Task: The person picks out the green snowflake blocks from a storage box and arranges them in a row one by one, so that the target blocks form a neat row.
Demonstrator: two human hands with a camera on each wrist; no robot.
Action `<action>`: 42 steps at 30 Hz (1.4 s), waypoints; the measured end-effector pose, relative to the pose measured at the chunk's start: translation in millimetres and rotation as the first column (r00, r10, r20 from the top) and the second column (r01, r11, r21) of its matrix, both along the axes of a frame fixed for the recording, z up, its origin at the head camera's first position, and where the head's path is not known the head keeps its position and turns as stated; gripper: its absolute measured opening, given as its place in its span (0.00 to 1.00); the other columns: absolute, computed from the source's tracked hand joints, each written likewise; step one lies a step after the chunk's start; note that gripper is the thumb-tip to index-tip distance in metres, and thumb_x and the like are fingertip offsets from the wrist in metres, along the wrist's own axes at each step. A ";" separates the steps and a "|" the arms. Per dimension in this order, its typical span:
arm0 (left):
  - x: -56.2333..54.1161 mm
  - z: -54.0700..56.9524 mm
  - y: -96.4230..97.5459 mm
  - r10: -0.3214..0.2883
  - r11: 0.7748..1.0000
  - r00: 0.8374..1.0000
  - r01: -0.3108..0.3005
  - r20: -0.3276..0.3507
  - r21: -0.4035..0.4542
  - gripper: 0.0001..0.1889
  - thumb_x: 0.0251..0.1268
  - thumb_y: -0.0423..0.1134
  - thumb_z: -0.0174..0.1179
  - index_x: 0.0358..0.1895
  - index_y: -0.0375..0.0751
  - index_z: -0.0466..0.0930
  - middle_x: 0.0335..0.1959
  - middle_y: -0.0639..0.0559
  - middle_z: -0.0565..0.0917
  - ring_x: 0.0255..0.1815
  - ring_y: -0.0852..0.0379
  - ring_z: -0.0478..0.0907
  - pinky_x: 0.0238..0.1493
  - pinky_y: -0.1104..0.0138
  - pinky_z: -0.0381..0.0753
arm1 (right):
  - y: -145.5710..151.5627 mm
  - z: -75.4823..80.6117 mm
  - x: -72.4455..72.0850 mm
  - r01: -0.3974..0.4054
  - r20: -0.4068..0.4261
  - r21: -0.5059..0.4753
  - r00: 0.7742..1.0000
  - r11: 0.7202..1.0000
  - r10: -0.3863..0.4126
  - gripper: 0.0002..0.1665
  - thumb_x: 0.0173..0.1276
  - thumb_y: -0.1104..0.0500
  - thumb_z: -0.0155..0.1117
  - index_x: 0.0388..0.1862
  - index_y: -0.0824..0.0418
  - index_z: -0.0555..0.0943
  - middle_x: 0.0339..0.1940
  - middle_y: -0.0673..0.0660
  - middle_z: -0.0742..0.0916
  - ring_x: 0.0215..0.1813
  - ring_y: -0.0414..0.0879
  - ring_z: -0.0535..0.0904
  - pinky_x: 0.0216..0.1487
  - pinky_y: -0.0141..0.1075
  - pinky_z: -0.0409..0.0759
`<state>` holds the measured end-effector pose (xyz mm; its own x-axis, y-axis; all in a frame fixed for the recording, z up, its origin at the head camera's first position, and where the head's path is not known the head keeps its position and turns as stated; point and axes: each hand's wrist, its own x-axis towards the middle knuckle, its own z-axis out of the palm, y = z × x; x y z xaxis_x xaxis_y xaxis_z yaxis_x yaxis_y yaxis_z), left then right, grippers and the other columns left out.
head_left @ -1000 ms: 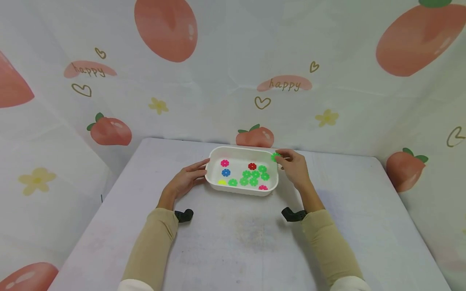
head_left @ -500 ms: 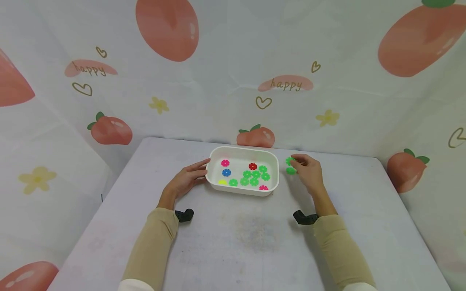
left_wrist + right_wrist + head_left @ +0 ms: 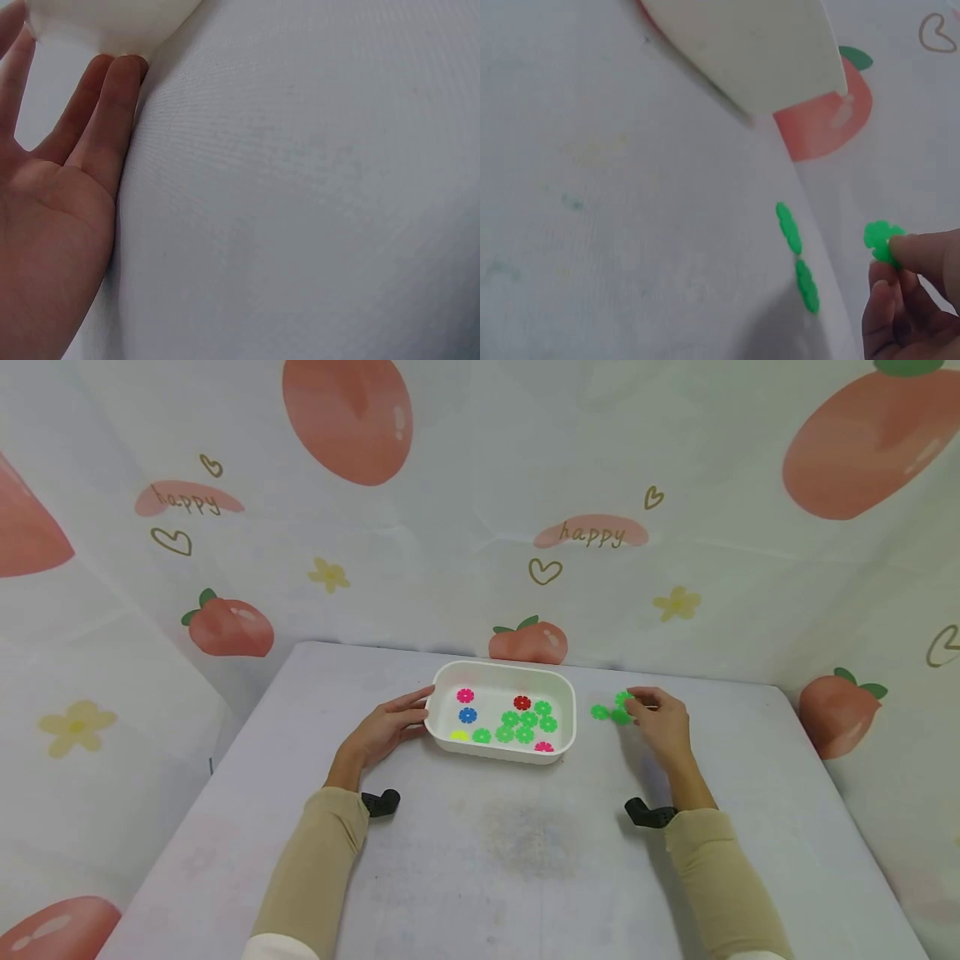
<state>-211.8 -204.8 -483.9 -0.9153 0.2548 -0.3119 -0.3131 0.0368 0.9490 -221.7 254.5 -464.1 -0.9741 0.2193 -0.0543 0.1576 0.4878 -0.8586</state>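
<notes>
White-covered table with one tray and two green discs

The table [image 3: 450, 877] has a pale white covering, with a blotchy grey-brown stain [image 3: 528, 835] near its middle and fainter pinkish tints towards the left side. A white tray [image 3: 495, 759] with rounded corners sits upright near the far edge, roughly midway across, its longer sides running from left to right. Two green flower-shaped discs lie flat to the right of the tray, apart from it: a left disc [image 3: 600, 712] and a right disc [image 3: 621, 717], side by side with their notched rims meeting or almost meeting; which of these is hard to tell
</notes>
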 end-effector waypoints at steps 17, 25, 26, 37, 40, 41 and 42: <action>1.4 2.4 1.8 0.002 1.000 1.000 -0.002 0.010 0.020 0.28 0.75 0.40 0.59 0.76 0.58 0.68 0.78 0.47 0.68 0.73 0.49 0.70 0.79 0.51 0.67 | 28.6 -15.4 0.5 0.010 0.007 0.212 1.000 0.977 -0.011 0.19 0.73 0.54 0.62 0.57 0.62 0.86 0.45 0.61 0.88 0.33 0.35 0.76 0.30 0.25 0.75; 0.5 2.1 1.1 -0.001 1.000 1.000 0.001 0.005 0.022 0.29 0.75 0.39 0.59 0.77 0.57 0.67 0.77 0.46 0.68 0.71 0.52 0.72 0.79 0.51 0.68 | 27.1 -19.4 -2.4 0.016 -0.053 0.300 0.999 0.954 0.000 0.16 0.69 0.59 0.64 0.51 0.66 0.87 0.41 0.64 0.88 0.37 0.46 0.79 0.32 0.28 0.73; 0.5 1.8 0.9 -0.001 1.000 1.000 0.001 0.006 0.022 0.29 0.75 0.39 0.59 0.77 0.57 0.67 0.77 0.46 0.68 0.70 0.51 0.72 0.79 0.51 0.68 | 26.5 -19.3 -2.6 0.015 -0.055 0.312 0.999 0.950 0.002 0.16 0.69 0.60 0.64 0.51 0.67 0.87 0.41 0.65 0.88 0.39 0.49 0.79 0.34 0.29 0.73; 0.6 0.5 -0.8 -0.012 1.000 1.000 0.012 0.006 0.011 0.29 0.76 0.41 0.58 0.77 0.58 0.67 0.78 0.47 0.68 0.73 0.50 0.70 0.79 0.52 0.68 | 23.0 -14.2 -1.3 -0.070 -0.023 0.442 0.996 0.894 0.089 0.23 0.73 0.59 0.61 0.61 0.70 0.80 0.54 0.73 0.83 0.58 0.70 0.76 0.55 0.60 0.77; 0.5 0.9 -0.1 -0.013 1.000 1.000 0.013 0.000 0.009 0.29 0.76 0.41 0.59 0.77 0.58 0.67 0.78 0.46 0.68 0.73 0.50 0.70 0.79 0.53 0.68 | 22.1 -9.9 0.7 -0.087 -0.017 0.478 0.994 0.874 0.109 0.27 0.77 0.55 0.57 0.67 0.70 0.74 0.61 0.76 0.76 0.63 0.74 0.69 0.58 0.64 0.74; 0.6 0.8 -0.1 -0.011 1.000 1.000 0.011 -0.001 0.010 0.29 0.75 0.41 0.59 0.77 0.58 0.67 0.77 0.46 0.68 0.73 0.50 0.70 0.79 0.53 0.68 | 21.4 -8.4 1.1 -0.095 -0.012 0.494 0.993 0.864 0.116 0.28 0.78 0.53 0.56 0.68 0.70 0.72 0.63 0.77 0.74 0.64 0.75 0.67 0.60 0.65 0.72; 0.5 0.2 -0.4 -0.015 1.000 1.000 0.015 -0.004 0.011 0.29 0.75 0.41 0.59 0.77 0.58 0.67 0.78 0.46 0.68 0.73 0.50 0.70 0.79 0.53 0.68 | 20.8 -7.3 0.9 -0.104 -0.008 0.513 0.992 0.852 0.125 0.30 0.79 0.51 0.55 0.69 0.70 0.71 0.64 0.78 0.72 0.66 0.77 0.65 0.62 0.66 0.70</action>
<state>-211.3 -205.3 -483.7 -0.9125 0.2715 -0.3060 -0.3093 0.0314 0.9504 -220.8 275.3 -471.4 -0.9930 0.0923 0.0738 0.0448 0.8717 -0.4879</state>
